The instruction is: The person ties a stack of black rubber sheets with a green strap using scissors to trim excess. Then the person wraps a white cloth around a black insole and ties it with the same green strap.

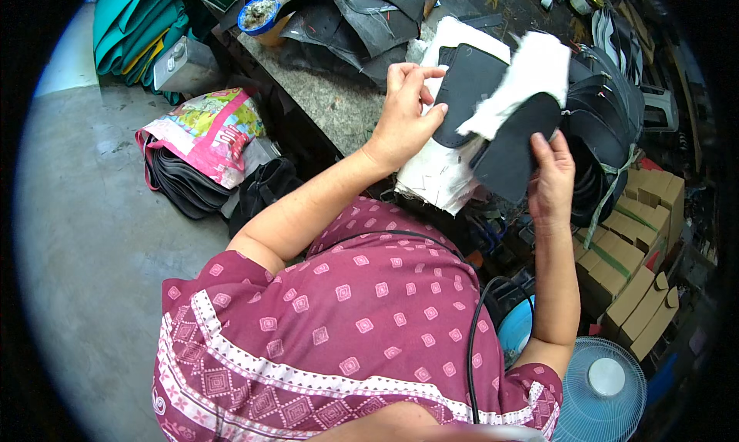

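My right hand (551, 182) grips the edge of a black sole-shaped piece (517, 146), thumb on top and fingers mostly hidden behind it. A frayed strip of white cloth (531, 76) lies against the upper part of this piece; whether the hand also holds it, I cannot tell. My left hand (408, 115) is partly curled, thumb and forefinger apart, with nothing visible between them. It is beside another black sole-shaped piece (468, 84), which rests on a stack of white cloth (435, 176) at the bench edge.
Black sheet scraps (354, 26) and a blue-rimmed tub (259, 15) sit on the worn bench (339, 107). Tied black pieces (604, 119) hang at right above cardboard boxes (627, 226). A fan (604, 388) stands lower right. A pink bag (208, 138) lies on the floor at left.
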`<state>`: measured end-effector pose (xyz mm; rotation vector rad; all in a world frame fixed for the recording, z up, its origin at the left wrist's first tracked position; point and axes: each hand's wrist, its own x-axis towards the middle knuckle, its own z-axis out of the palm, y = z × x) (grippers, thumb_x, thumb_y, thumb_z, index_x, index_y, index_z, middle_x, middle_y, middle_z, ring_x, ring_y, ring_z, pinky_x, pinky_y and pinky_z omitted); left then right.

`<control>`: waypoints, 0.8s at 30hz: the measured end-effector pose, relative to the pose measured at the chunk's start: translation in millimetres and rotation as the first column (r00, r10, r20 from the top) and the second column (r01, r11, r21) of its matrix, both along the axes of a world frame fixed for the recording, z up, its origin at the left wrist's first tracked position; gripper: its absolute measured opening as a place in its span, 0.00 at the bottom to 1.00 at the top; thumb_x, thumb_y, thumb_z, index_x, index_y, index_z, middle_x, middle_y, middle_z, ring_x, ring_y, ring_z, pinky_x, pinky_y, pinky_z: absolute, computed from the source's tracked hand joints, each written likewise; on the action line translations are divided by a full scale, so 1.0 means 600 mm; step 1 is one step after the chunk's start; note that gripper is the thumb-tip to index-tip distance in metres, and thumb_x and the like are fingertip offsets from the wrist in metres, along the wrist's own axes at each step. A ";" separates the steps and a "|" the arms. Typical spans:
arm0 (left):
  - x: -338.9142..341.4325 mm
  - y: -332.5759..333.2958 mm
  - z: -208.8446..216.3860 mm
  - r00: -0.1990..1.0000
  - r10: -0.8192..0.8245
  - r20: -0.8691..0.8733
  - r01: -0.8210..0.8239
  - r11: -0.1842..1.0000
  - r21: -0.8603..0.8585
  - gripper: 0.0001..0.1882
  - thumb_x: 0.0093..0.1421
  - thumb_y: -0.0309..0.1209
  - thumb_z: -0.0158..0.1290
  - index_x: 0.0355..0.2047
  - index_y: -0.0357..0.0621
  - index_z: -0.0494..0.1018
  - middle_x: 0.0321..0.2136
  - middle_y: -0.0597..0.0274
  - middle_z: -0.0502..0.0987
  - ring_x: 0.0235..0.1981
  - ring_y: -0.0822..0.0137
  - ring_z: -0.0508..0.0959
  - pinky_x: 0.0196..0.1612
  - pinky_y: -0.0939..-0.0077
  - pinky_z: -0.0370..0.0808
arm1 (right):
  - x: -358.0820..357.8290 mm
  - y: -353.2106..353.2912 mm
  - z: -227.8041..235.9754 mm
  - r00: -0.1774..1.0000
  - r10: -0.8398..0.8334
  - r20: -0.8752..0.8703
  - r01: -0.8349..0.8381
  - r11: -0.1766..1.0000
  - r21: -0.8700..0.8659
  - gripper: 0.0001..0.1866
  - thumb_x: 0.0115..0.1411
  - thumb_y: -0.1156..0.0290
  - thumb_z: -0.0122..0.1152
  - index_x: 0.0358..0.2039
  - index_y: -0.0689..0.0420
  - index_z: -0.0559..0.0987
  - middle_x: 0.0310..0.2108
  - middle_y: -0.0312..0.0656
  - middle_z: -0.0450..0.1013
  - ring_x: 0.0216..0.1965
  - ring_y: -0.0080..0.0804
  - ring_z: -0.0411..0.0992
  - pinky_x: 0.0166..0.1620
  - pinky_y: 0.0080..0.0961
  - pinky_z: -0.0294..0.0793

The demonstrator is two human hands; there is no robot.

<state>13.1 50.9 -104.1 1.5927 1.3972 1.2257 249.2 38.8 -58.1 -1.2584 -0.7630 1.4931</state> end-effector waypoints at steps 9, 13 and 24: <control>-0.009 0.028 0.005 0.993 -0.061 0.099 0.072 0.991 -0.113 0.16 0.55 0.21 0.56 0.46 0.40 0.74 0.40 0.58 0.66 0.34 0.70 0.71 0.41 0.78 0.72 | -0.042 0.011 0.015 0.983 0.154 0.095 -0.164 0.980 0.112 0.14 0.64 0.72 0.59 0.49 0.64 0.75 0.40 0.38 0.77 0.39 0.20 0.74 0.45 0.20 0.74; -0.021 0.030 0.006 0.929 -0.011 0.370 0.123 0.952 -0.281 0.10 0.63 0.22 0.50 0.45 0.36 0.73 0.40 0.63 0.70 0.37 0.75 0.72 0.43 0.82 0.71 | -0.062 0.027 -0.018 0.960 0.199 0.195 -0.210 0.977 0.038 0.11 0.65 0.69 0.60 0.43 0.63 0.76 0.35 0.36 0.77 0.34 0.18 0.73 0.38 0.17 0.73; -0.012 0.026 -0.037 0.999 0.001 -0.039 -0.004 0.998 -0.069 0.18 0.60 0.33 0.54 0.48 0.35 0.72 0.44 0.50 0.71 0.50 0.54 0.70 0.55 0.64 0.66 | -0.085 0.012 -0.014 0.478 0.017 0.878 -0.403 0.893 0.202 0.31 0.58 0.49 0.64 0.52 0.59 0.71 0.44 0.51 0.74 0.43 0.46 0.75 0.45 0.40 0.73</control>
